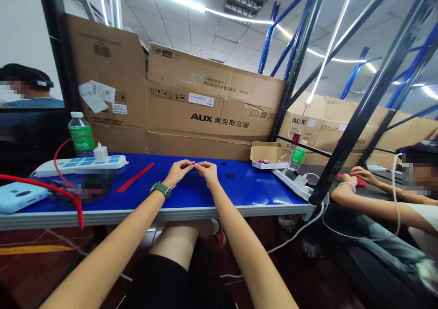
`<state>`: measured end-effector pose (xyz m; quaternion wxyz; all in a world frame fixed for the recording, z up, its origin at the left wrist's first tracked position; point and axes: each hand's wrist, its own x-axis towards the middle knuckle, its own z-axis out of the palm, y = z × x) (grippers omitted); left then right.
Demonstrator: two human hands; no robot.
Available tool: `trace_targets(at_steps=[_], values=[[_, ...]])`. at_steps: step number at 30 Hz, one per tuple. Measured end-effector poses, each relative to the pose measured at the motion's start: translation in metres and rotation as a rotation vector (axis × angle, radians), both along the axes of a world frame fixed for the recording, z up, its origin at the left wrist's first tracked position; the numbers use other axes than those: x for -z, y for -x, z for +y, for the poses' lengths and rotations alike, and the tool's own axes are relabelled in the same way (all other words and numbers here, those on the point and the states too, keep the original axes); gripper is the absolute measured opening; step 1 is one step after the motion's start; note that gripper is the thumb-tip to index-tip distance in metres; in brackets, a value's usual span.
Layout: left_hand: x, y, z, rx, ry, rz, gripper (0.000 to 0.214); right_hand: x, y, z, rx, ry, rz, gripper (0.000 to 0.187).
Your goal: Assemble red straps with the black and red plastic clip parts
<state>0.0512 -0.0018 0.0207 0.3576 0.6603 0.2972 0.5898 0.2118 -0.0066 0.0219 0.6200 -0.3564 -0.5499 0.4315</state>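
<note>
My left hand (179, 172) and my right hand (207, 171) meet over the blue tabletop (191, 195), fingertips pinched almost together. Between them shows a tiny dark speck, too small for me to name. A green watch band circles my left wrist. To the left of my hands, a flat red strip (135, 177) lies at a slant on the table. Just right of my right hand lie a small black piece (230, 175) and, farther back, another small black piece (224, 163).
An open cardboard box (268, 156) with small colourful items stands at the back right, near a power strip (294, 183). On the left are another power strip (80, 164), a bottle (82, 136), a light-blue device (22, 196) and red cables. A co-worker sits at right.
</note>
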Motion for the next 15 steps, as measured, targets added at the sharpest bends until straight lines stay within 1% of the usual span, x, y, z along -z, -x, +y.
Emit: trace_targets(at_steps=[4,6,8,11,15], values=[[0.0026,-0.0006,0.0033,0.058,0.090,-0.070,0.056,-0.0007,-0.0006,-0.0006,0.009,0.018,0.062,0.039],[0.0041,0.0003,0.0053,0.063,0.118,-0.103,0.059,-0.0011,-0.0005,-0.0006,0.025,0.042,0.083,0.039],[0.0042,0.0019,0.0055,0.024,0.111,-0.083,0.058,-0.0016,-0.0003,-0.0012,0.022,0.068,0.114,0.039],[0.0016,0.0043,0.0029,-0.039,0.058,0.008,0.056,-0.0025,-0.0004,-0.0034,-0.019,0.103,0.178,0.040],[-0.0017,0.0052,-0.0003,-0.033,0.008,0.044,0.054,-0.0033,-0.0008,-0.0055,-0.081,0.097,0.234,0.040]])
